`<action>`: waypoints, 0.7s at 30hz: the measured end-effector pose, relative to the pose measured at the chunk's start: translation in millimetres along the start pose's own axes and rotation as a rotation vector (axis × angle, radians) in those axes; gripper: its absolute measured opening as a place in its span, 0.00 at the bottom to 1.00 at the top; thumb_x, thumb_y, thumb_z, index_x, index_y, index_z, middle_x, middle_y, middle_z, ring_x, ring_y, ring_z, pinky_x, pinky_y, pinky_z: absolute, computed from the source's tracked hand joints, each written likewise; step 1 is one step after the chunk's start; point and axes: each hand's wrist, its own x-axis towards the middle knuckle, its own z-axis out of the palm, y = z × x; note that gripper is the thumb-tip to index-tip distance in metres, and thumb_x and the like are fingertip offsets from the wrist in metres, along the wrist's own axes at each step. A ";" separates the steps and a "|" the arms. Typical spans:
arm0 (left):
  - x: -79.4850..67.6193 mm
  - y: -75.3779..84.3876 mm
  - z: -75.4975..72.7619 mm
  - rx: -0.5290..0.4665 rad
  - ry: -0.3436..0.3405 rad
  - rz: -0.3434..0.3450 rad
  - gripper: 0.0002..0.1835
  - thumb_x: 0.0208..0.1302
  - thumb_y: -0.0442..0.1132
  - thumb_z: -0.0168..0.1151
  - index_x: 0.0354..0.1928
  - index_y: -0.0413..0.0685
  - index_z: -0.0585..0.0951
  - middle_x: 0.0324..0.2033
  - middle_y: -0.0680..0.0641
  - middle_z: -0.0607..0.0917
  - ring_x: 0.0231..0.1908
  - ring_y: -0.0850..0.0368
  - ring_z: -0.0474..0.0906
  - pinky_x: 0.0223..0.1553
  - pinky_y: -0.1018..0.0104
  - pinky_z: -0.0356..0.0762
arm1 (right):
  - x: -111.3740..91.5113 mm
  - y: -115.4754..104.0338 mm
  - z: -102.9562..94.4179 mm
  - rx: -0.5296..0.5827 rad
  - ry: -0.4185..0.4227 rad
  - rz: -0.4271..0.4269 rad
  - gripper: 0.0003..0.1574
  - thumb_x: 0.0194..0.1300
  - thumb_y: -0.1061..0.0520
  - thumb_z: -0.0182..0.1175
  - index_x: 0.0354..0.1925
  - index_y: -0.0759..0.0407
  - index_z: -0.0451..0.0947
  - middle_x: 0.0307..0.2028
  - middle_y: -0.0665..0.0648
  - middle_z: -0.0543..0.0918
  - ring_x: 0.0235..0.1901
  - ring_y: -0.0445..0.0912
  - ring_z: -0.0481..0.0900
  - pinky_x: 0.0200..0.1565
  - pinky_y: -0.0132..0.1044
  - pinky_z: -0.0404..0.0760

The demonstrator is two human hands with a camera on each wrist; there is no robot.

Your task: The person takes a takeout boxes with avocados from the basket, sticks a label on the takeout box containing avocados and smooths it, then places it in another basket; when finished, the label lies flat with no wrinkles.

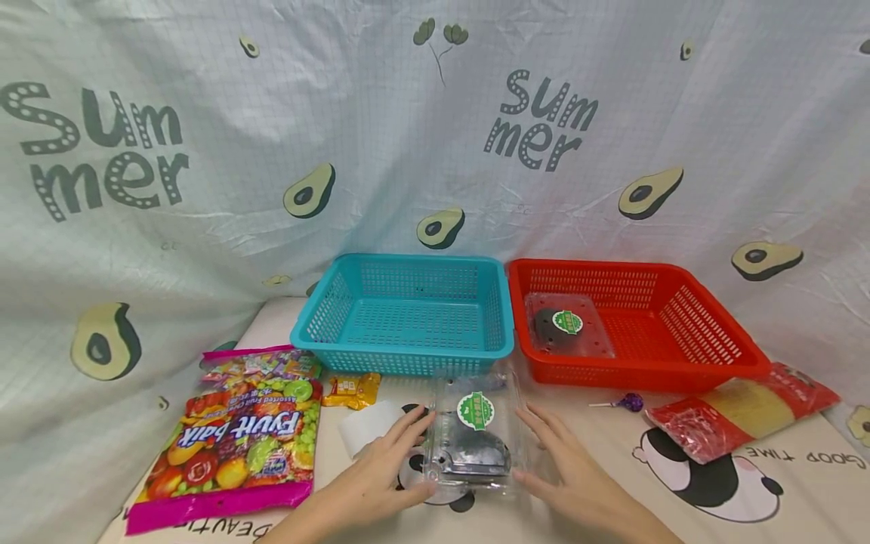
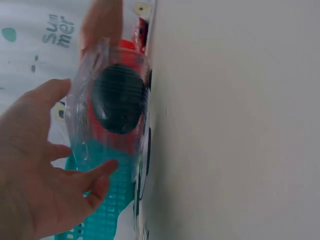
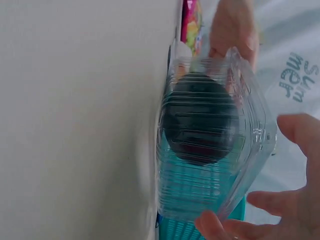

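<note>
A clear plastic clamshell box [image 1: 476, 472] with a round green label [image 1: 476, 411] sits on the table in front of the blue basket. Through its ribbed wall a dark oval item [image 3: 201, 120] shows in both wrist views. My left hand [image 1: 381, 472] is at the box's left side, its fingers spread and fingertips right at the edge. On the opposite side my right hand [image 1: 578, 468] has its fingers extended, with thumb and fingertips close against the box. In the right wrist view, one fingertip overlaps the box's lower corner.
Behind stand a blue basket [image 1: 408, 363] and a red basket [image 1: 646, 374] holding a similar box [image 1: 591, 332]. A candy bag [image 1: 231, 446], orange packet [image 1: 352, 390] and white roll [image 1: 370, 427] lie left. A lollipop [image 1: 632, 402] and red-yellow packet [image 1: 741, 412] lie right.
</note>
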 end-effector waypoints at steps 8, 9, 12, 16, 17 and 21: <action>-3.9 11.9 7.4 -0.016 0.034 0.036 0.44 0.53 0.58 0.58 0.68 0.55 0.50 0.67 0.43 0.53 0.59 0.45 0.62 0.50 0.47 0.68 | -5.5 -3.6 1.2 0.087 -0.060 0.029 0.46 0.52 0.38 0.60 0.65 0.48 0.56 0.65 0.52 0.56 0.43 0.40 0.75 0.41 0.42 0.77; -4.3 14.6 6.4 -0.014 0.036 0.037 0.44 0.53 0.56 0.59 0.68 0.53 0.51 0.66 0.43 0.53 0.58 0.45 0.63 0.50 0.48 0.69 | -6.3 -4.5 0.4 0.087 -0.054 0.018 0.45 0.52 0.38 0.60 0.64 0.48 0.57 0.65 0.52 0.56 0.43 0.40 0.75 0.41 0.42 0.77; -6.0 22.9 2.4 -0.025 0.031 0.043 0.41 0.53 0.53 0.61 0.67 0.51 0.55 0.66 0.42 0.55 0.57 0.44 0.66 0.49 0.51 0.71 | -9.7 -9.6 -6.7 0.084 -0.071 0.039 0.45 0.51 0.38 0.60 0.64 0.41 0.56 0.65 0.51 0.56 0.42 0.40 0.76 0.39 0.40 0.78; -8.4 35.0 -3.8 -0.051 0.027 0.068 0.40 0.53 0.50 0.61 0.66 0.53 0.56 0.66 0.41 0.55 0.55 0.44 0.68 0.47 0.53 0.73 | -16.0 -19.2 -23.9 0.071 -0.112 0.103 0.45 0.50 0.34 0.59 0.64 0.32 0.52 0.64 0.47 0.56 0.44 0.39 0.75 0.38 0.35 0.78; -8.9 38.4 -5.5 -0.053 0.029 0.078 0.39 0.54 0.51 0.60 0.67 0.54 0.56 0.66 0.42 0.55 0.55 0.45 0.68 0.47 0.54 0.73 | -17.5 -21.6 -28.8 0.066 -0.111 0.116 0.45 0.50 0.34 0.59 0.63 0.32 0.53 0.64 0.47 0.57 0.44 0.39 0.75 0.38 0.35 0.79; -7.8 54.6 -14.9 -0.054 0.057 0.114 0.38 0.56 0.55 0.58 0.66 0.57 0.56 0.66 0.45 0.55 0.57 0.47 0.67 0.46 0.54 0.74 | -20.7 -26.3 -51.5 0.062 -0.051 0.058 0.43 0.50 0.39 0.62 0.63 0.35 0.56 0.64 0.49 0.59 0.45 0.41 0.76 0.37 0.34 0.79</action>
